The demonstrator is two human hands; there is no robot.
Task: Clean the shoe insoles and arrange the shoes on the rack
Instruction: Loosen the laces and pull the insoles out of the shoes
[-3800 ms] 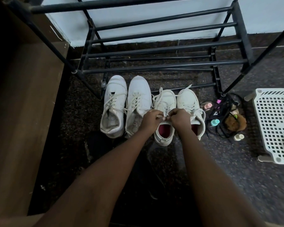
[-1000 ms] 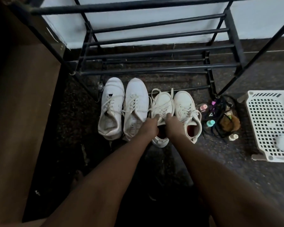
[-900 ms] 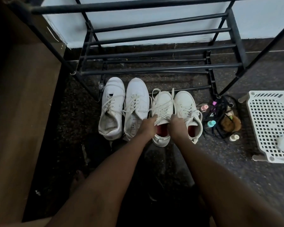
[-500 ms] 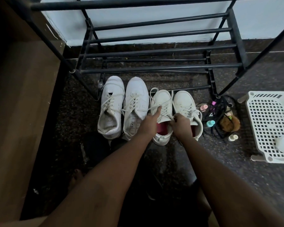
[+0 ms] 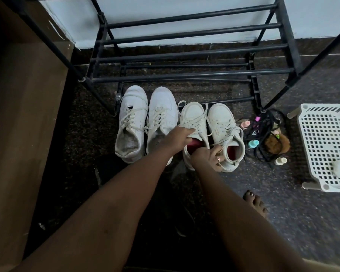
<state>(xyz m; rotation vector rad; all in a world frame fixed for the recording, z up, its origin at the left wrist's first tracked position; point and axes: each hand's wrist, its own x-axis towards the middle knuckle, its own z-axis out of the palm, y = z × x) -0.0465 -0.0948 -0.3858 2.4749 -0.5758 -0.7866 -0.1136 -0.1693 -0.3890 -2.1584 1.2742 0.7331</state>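
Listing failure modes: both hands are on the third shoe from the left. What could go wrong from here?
1. The third shoe has a loose lace lying between it and the fourth shoe; lifting may snag it.
2. Small bottles and cords sit beside that pair; a sideways pull by the right hand could topple them.

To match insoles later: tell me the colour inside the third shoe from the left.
Dark red lining inside the third shoe, clearest in the head view.
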